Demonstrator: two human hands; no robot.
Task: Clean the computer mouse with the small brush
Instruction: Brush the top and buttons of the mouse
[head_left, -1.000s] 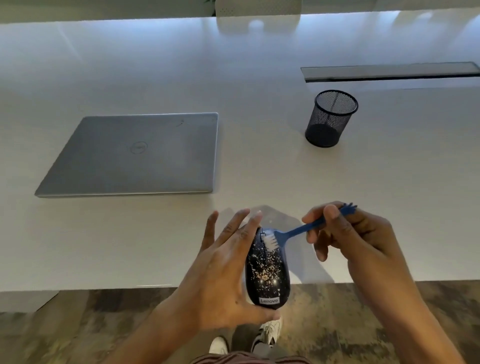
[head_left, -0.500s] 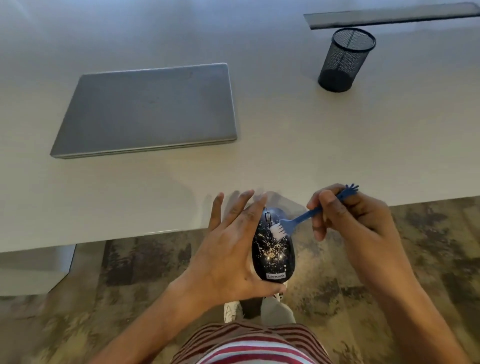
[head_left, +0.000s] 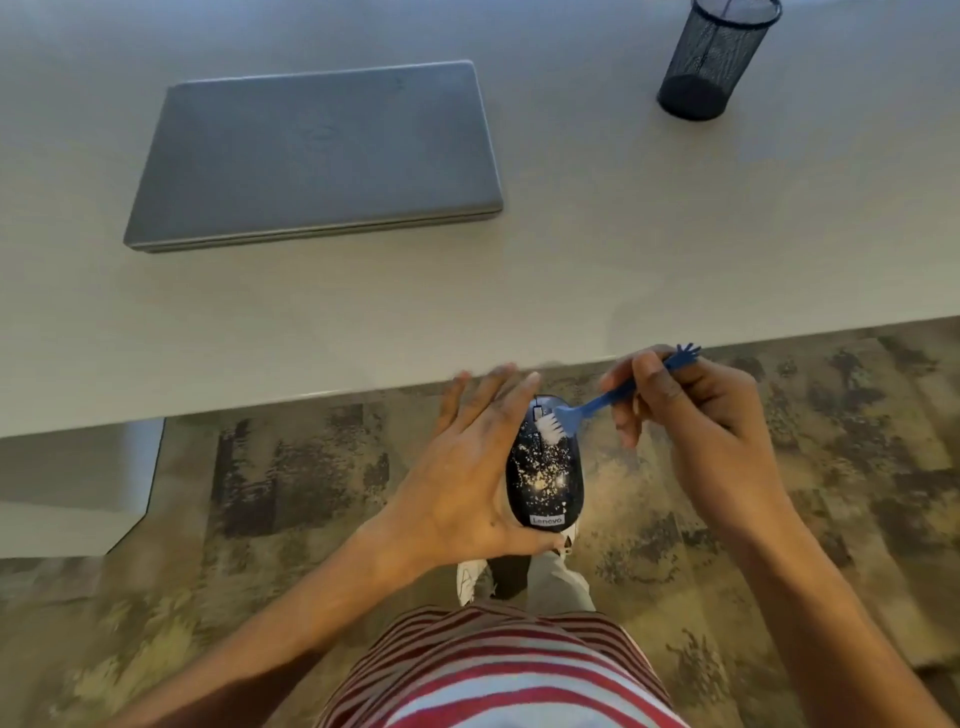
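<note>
Centre of frame: the left hand (head_left: 467, 473) cradles a black oval computer mouse speckled with pale flecks (head_left: 545, 467), thumb under its near end and fingers extended along its left side, holding it above the mottled brown floor (head_left: 831, 493), just below the table edge. The right hand (head_left: 696, 415) pinches the handle of a small blue plastic brush with white bristles (head_left: 597, 402); the bristles rest on the mouse's far end beside the scroll wheel. Upper frame: a pale grey table (head_left: 623, 234) bears a closed grey laptop (head_left: 317, 150) at upper left and a black wire-mesh pen cup (head_left: 711, 57) at upper right. Bottom: a red-and-white striped shirt (head_left: 498, 670).
</note>
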